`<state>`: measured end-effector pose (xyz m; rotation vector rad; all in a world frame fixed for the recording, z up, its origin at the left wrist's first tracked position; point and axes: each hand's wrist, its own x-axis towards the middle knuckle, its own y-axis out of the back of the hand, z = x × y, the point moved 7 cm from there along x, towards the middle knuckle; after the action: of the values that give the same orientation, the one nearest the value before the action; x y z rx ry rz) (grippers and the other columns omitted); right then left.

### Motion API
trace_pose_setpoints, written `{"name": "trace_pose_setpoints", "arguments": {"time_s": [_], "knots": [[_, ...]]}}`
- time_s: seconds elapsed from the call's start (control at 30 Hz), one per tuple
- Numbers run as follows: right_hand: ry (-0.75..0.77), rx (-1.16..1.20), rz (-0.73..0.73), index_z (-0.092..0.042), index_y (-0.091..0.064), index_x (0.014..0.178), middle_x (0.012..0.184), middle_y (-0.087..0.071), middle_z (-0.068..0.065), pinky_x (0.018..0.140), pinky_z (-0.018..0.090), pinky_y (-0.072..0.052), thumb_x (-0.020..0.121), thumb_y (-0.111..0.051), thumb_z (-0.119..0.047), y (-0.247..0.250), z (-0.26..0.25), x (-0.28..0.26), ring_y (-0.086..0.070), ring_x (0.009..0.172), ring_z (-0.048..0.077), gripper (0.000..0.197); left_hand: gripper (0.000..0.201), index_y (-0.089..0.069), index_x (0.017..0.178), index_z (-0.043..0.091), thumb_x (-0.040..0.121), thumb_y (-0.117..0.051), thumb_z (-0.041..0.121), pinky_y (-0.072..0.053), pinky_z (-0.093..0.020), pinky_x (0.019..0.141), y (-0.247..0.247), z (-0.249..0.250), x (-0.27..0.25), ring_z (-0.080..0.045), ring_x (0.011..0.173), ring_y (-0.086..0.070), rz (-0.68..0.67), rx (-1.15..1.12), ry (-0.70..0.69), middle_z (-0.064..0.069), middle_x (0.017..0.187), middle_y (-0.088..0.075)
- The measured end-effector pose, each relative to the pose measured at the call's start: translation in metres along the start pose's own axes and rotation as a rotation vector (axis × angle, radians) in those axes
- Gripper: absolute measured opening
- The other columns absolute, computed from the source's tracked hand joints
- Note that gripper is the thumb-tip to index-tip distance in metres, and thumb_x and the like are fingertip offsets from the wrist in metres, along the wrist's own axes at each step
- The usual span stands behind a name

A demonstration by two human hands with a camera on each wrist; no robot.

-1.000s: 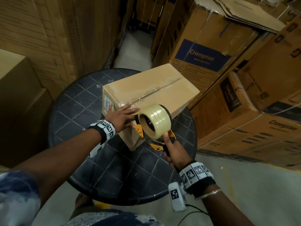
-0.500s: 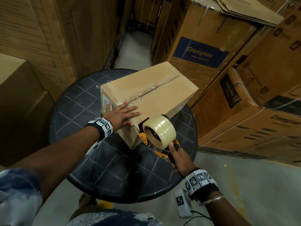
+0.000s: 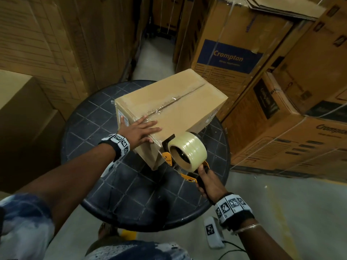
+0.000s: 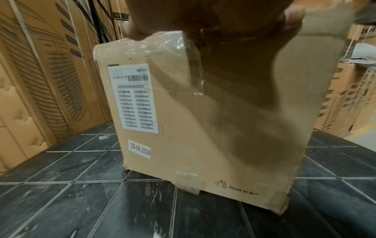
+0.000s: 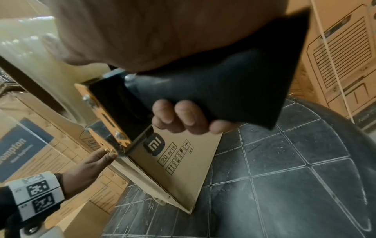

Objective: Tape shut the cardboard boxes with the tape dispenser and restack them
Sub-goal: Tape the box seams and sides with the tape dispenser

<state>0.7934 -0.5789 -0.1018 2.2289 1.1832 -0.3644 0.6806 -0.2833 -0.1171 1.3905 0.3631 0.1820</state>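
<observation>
A brown cardboard box (image 3: 178,102) stands on a round black table (image 3: 105,184), clear tape along its top seam. My left hand (image 3: 139,131) lies flat with straight fingers on the box's near top corner. My right hand (image 3: 207,182) grips the black handle of an orange tape dispenser (image 3: 185,156) with a clear roll, held at the box's near right edge. In the left wrist view the box (image 4: 234,128) shows a white label and tape folded over its edge. In the right wrist view my fingers (image 5: 183,117) wrap the dispenser (image 5: 213,90) handle beside the box (image 5: 183,169).
Tall stacks of printed cartons (image 3: 244,53) stand close behind and right of the table. More brown cartons (image 3: 24,113) rise on the left. A narrow floor aisle (image 3: 155,59) runs away behind the table; bare concrete floor (image 3: 281,203) lies at the lower right.
The dispenser has moved right and down, away from the left hand to the box's near right edge. The left hand has slid up onto the top of the box.
</observation>
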Motion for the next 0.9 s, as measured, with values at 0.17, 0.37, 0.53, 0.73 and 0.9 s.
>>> {"name": "trace_pose_setpoints", "arguments": {"time_s": [0.17,0.37,0.53,0.73,0.9], "knots": [[0.05,-0.005,-0.01,-0.012,-0.059,0.096,0.064,-0.056,0.0,0.045,0.024,-0.037,0.043,-0.043,-0.112,0.002,0.003,0.002,-0.045,0.047,0.009,0.114,0.052,0.006,0.142,0.067,0.095,-0.016,0.07,0.007,-0.082,0.099,0.0,0.0,0.0,-0.015,0.149,0.018,-0.02,-0.005,0.005,0.029,0.158,0.014],[0.042,-0.026,-0.027,-0.003,-0.061,0.1,0.057,-0.054,-0.003,0.044,0.021,-0.038,0.044,-0.04,-0.112,0.011,0.013,-0.006,-0.044,0.044,0.008,0.125,0.051,0.008,0.14,0.07,0.094,-0.016,0.071,0.008,-0.083,0.097,0.0,0.0,-0.001,-0.015,0.149,0.018,-0.019,-0.006,0.018,0.031,0.157,0.013],[0.036,0.02,-0.015,-0.012,-0.059,0.093,0.062,-0.057,-0.002,0.046,0.021,-0.039,0.047,-0.048,-0.106,0.007,0.018,-0.006,-0.046,0.047,0.007,0.105,0.051,-0.007,0.14,0.07,0.093,-0.028,0.07,0.01,-0.08,0.1,0.014,0.019,-0.001,-0.017,0.148,0.014,-0.08,0.019,-0.009,0.026,0.156,0.011],[0.04,0.029,0.009,-0.011,-0.058,0.093,0.059,-0.056,-0.002,0.045,0.022,-0.037,0.042,-0.048,-0.11,0.007,0.027,-0.003,-0.045,0.046,0.009,0.112,0.042,-0.042,0.142,0.048,0.102,-0.035,0.047,0.017,-0.078,0.1,0.011,0.079,0.016,-0.014,0.15,0.015,-0.202,0.0,-0.188,0.026,0.16,0.005],[0.027,0.021,-0.016,-0.01,-0.056,0.092,0.054,-0.054,-0.006,0.045,0.02,-0.037,0.059,-0.048,-0.091,0.008,0.025,-0.001,-0.044,0.043,0.006,0.088,0.042,-0.049,0.139,0.046,0.097,-0.047,0.048,0.018,-0.078,0.097,0.002,0.085,0.022,-0.013,0.148,0.022,-0.256,0.048,-0.185,0.025,0.16,0.014]]}}
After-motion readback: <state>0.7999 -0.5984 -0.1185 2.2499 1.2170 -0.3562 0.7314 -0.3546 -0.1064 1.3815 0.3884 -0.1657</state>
